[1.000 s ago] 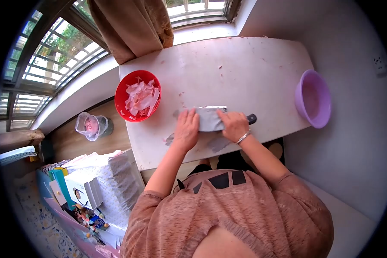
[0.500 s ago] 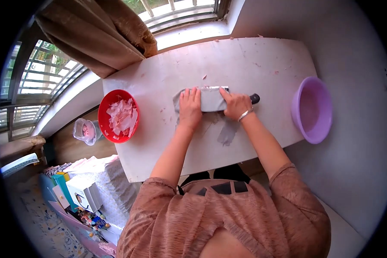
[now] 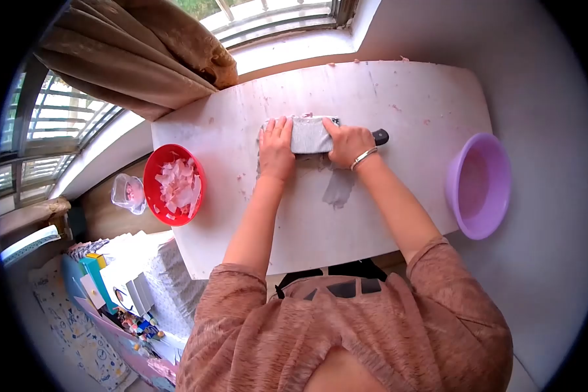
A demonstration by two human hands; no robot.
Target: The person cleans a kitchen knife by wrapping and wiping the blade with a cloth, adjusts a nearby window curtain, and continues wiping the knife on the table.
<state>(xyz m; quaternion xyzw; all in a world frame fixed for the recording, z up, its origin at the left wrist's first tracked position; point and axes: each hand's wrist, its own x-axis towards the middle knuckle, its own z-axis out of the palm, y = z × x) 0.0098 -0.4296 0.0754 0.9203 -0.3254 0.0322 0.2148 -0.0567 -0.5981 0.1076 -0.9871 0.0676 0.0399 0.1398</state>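
A grey cloth (image 3: 310, 136) lies over the broad blade of a cleaver on the table. The cleaver's black handle (image 3: 381, 136) sticks out to the right, and a dark strip shows below the cloth's near edge. My left hand (image 3: 277, 151) rests flat on the cloth's left part with its fingers stretched out. At the handle end, my right hand (image 3: 351, 146) is closed on the cleaver, its index finger or thumb reaching over the cloth's edge. Its lower fingers are hidden. A dark grey patch (image 3: 338, 189) marks the table just below.
To the left, a red bowl (image 3: 148, 186) holds pale pink thin scraps, beside a clear plastic container (image 3: 119, 194) with pink contents. A purple basin (image 3: 500, 189) stands at the table's right edge. Small pink bits are scattered over the white table (image 3: 385, 202). Curtain and window lie beyond.
The view has shifted slightly. The cloth has moved over the blade: the shiny strip at its far edge is now covered, and a dark strip shows along the near edge.
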